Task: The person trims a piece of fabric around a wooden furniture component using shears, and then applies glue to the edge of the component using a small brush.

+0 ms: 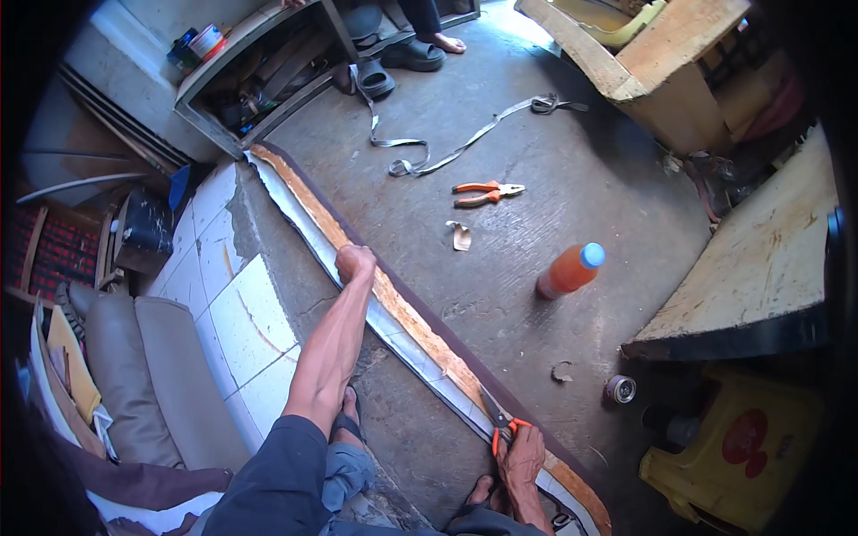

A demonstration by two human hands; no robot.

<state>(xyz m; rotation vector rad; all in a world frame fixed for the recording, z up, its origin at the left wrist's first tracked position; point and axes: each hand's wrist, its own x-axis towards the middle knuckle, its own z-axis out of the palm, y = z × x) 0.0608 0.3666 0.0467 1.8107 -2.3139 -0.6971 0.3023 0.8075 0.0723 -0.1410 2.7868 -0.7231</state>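
A long, narrow padded strip runs slantwise over the floor, with a tan foam or wood-like face, dark brown fabric along its right side and a white-backed flap along its left. My left hand is closed on it about a third of the way from its far end; what the fingertips pinch is hidden. Close to me, my right hand grips orange-handled scissors. Their dark blades point away from me and lie over the strip near its near end. Whether the blades are apart is hard to tell.
Orange-handled pliers, a pale scrap and a bottle of reddish liquid are right of the strip. A grey strap lies farther off. A can, a yellow plastic stool and a wooden panel stand rightward.
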